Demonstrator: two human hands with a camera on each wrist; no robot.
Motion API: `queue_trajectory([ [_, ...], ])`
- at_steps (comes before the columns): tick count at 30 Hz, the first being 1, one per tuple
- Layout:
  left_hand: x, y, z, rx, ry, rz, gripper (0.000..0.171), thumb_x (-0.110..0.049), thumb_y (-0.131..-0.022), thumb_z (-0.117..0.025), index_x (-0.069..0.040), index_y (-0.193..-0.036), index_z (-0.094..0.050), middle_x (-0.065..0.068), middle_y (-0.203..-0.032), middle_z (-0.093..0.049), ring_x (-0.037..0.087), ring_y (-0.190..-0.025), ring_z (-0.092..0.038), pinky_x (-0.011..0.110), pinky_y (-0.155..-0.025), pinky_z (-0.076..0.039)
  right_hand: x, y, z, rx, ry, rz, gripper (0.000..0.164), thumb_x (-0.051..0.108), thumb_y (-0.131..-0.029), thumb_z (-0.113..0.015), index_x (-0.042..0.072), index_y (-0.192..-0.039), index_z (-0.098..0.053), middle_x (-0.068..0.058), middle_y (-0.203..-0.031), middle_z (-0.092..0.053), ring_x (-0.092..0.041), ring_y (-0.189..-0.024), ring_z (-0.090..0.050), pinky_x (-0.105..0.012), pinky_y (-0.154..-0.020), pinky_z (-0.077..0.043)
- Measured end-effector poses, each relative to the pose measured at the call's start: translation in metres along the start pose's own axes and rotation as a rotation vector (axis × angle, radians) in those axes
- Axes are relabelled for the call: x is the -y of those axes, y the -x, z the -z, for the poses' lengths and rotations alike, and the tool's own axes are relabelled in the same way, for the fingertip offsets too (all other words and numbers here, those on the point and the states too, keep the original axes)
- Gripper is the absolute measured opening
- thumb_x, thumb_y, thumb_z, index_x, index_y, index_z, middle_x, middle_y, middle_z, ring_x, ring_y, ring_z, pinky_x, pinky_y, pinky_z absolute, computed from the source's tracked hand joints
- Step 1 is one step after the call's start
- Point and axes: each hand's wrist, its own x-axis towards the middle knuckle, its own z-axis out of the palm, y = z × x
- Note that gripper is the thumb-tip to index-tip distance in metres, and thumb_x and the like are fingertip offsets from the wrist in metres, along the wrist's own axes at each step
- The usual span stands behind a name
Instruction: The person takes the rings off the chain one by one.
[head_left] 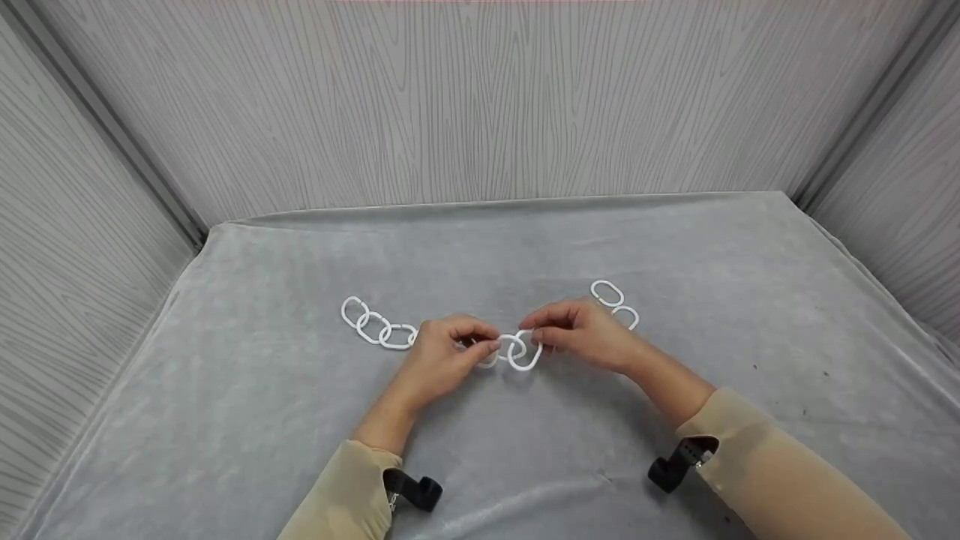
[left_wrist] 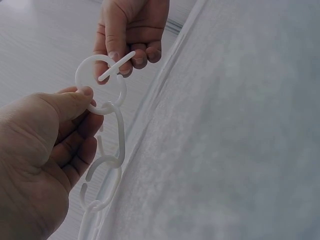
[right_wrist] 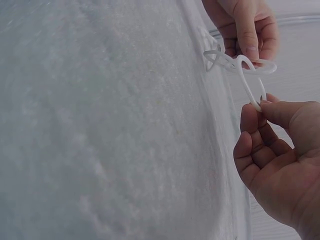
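Observation:
My left hand pinches an oval white plastic chain link between thumb and forefinger. From that link a chain of several white links hangs below the hand in the left wrist view, and its far end lies on the cloth at the left in the head view. My right hand pinches another white link by one end, with the thumb against the fingers. This link passes through the one in my left hand. Fingertips cover part of both links, so their gaps are partly hidden.
Two more white links lie behind my right hand: an upper link and a lower link, partly hidden by the hand. Grey cloth covers the table. Wood-patterned panels stand behind it and at both sides.

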Motion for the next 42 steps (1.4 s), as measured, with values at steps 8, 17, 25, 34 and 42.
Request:
queue_trajectory([
  [8, -0.0012, -0.0003, 0.0, -0.003, -0.001, -0.008, 0.006, -0.006, -0.092, -0.082, -0.008, -0.098, -0.083, -0.004, -0.09, -0.078, 0.014, -0.084, -0.068, 0.029, -0.078, -0.054, -0.0004, 0.0001, -0.0003, 0.009, -0.025, -0.011, 0.024, 0.004, -0.102, -0.069, -0.003, -0.123, -0.076, -0.012, -0.105, -0.078, -0.018, -0.084, -0.068, -0.027, -0.075, -0.056],
  [17, -0.0009, -0.0009, -0.0004, -0.005, -0.004, -0.012, 0.006, -0.006, -0.092, -0.082, -0.009, -0.098, -0.083, -0.006, -0.089, -0.078, 0.014, -0.082, -0.068, 0.027, -0.076, -0.053, -0.0027, 0.0002, -0.0012, 0.011, -0.013, -0.003, 0.022, 0.004, -0.102, -0.069, -0.002, -0.121, -0.077, -0.014, -0.105, -0.077, -0.013, -0.084, -0.068, -0.024, -0.074, -0.056],
  [25, -0.0007, -0.0003, -0.0007, -0.017, -0.014, -0.005, 0.007, -0.006, -0.092, -0.082, -0.008, -0.098, -0.083, -0.006, -0.089, -0.078, 0.013, -0.082, -0.068, 0.027, -0.076, -0.053, -0.0026, 0.0007, -0.0012, 0.021, -0.007, -0.003, 0.022, 0.005, -0.102, -0.069, -0.002, -0.122, -0.076, -0.014, -0.106, -0.077, -0.014, -0.085, -0.068, -0.025, -0.075, -0.056],
  [34, -0.0006, -0.0001, -0.0009, -0.017, -0.012, -0.004, 0.006, -0.005, -0.092, -0.082, -0.007, -0.097, -0.083, -0.005, -0.089, -0.078, 0.013, -0.082, -0.067, 0.027, -0.076, -0.053, -0.0037, 0.0016, -0.0015, 0.022, 0.003, -0.001, 0.02, 0.004, -0.101, -0.069, -0.002, -0.119, -0.078, -0.013, -0.103, -0.077, -0.015, -0.083, -0.068, -0.024, -0.073, -0.056],
  [42, 0.0004, -0.0003, -0.0011, -0.022, -0.001, -0.005, 0.006, -0.004, -0.092, -0.082, -0.005, -0.097, -0.083, -0.004, -0.088, -0.078, 0.013, -0.081, -0.068, 0.028, -0.077, -0.054, -0.0015, 0.0033, -0.0034, 0.033, -0.035, -0.034, 0.021, 0.004, -0.101, -0.069, -0.003, -0.119, -0.077, -0.013, -0.106, -0.077, -0.012, -0.084, -0.068, -0.026, -0.077, -0.057],
])
